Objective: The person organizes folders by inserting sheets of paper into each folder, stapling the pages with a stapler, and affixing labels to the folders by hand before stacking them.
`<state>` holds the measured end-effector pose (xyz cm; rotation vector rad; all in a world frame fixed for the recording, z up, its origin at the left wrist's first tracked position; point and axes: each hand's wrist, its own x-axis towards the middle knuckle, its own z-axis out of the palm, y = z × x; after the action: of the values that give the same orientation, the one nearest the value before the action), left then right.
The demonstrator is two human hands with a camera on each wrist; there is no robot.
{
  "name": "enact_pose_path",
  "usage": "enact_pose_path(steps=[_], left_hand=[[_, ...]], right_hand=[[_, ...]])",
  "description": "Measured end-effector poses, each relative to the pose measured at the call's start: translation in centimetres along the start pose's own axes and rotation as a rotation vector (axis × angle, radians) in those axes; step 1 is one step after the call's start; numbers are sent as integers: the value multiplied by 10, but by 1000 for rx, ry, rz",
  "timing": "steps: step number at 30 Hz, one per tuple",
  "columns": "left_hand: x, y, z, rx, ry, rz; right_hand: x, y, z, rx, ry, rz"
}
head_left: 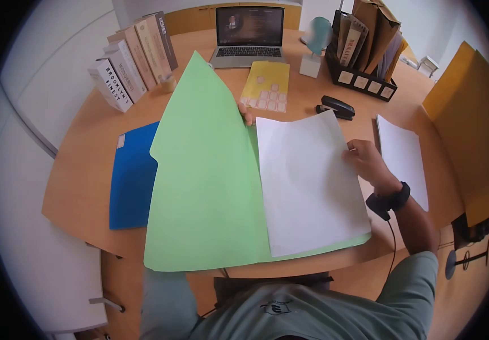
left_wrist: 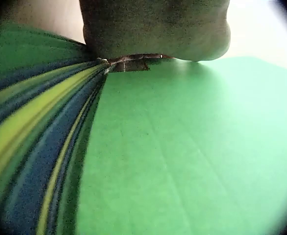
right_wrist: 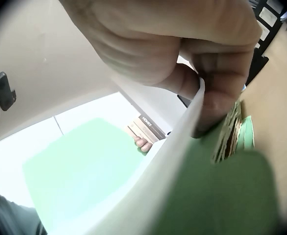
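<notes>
A light green folder [head_left: 199,181] is spread open over the desk's front edge, its left cover raised. White sheets [head_left: 312,187] lie on its right half. The right hand [head_left: 367,161] pinches the sheets' right edge between thumb and fingers; in the right wrist view the hand [right_wrist: 182,54] grips the white paper [right_wrist: 153,181] above the green folder [right_wrist: 217,191]. Fingers of the left hand [head_left: 246,114] curl round the raised cover's inner edge near the top; the rest is behind it. In the left wrist view the left hand [left_wrist: 155,29] is against the green cover [left_wrist: 182,147].
A blue folder [head_left: 131,181] lies left, more paper [head_left: 402,158] right. Behind are a stapler [head_left: 337,106], a yellow sheet [head_left: 267,85], a laptop [head_left: 249,52], books [head_left: 137,62] and a black organizer [head_left: 363,84]. A yellow-orange folder [head_left: 465,124] stands at the far right.
</notes>
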<state>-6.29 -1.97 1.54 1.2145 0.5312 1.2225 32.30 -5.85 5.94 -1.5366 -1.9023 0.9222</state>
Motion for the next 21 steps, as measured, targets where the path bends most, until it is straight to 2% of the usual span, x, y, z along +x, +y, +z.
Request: enact_pose_path(steps=[2, 5, 21], left_hand=[[2, 0, -1, 2, -3, 4], [-1, -1, 0, 11, -7, 10], [4, -4, 6, 49, -1, 12]], right_hand=[[-3, -10, -4, 8, -87, 61], [-2, -12, -5, -47, -132, -1], [-7, -22, -6, 12, -173, 61]])
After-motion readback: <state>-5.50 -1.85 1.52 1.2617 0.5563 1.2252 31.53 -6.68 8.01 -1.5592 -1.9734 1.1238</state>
